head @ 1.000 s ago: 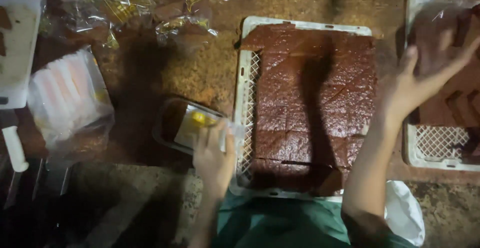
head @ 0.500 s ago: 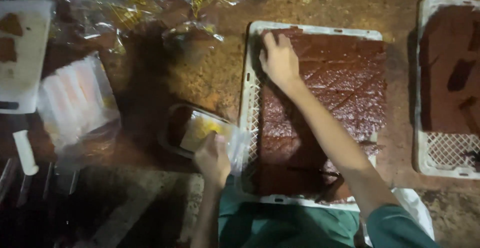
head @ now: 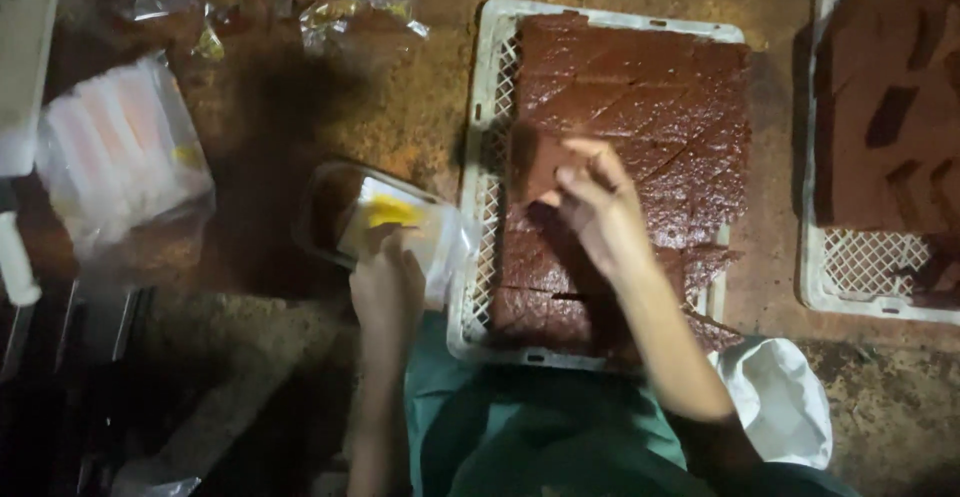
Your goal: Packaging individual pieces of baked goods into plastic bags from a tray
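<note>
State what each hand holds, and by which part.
Right hand: a brown cut cake slab, pinched at its lower edge. Left hand: a clear plastic packet with yellow label, gripped at its near end.

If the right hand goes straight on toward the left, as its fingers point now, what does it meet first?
Probably the white crate rim, then the clear bag held by the left hand. The right hand holds a brown slab piece; height is unclear.

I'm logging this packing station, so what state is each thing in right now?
Left hand: gripping the clear bag.
Clear bag: held open, its mouth turned toward the tray.
Right hand: pinching a brown slab piece.
Brown slab piece: lifted off the slab.
Brown slab: scored into squares, near edge broken.
Middle tray: nearly full.
Right tray: partly emptied, mesh showing.
</note>
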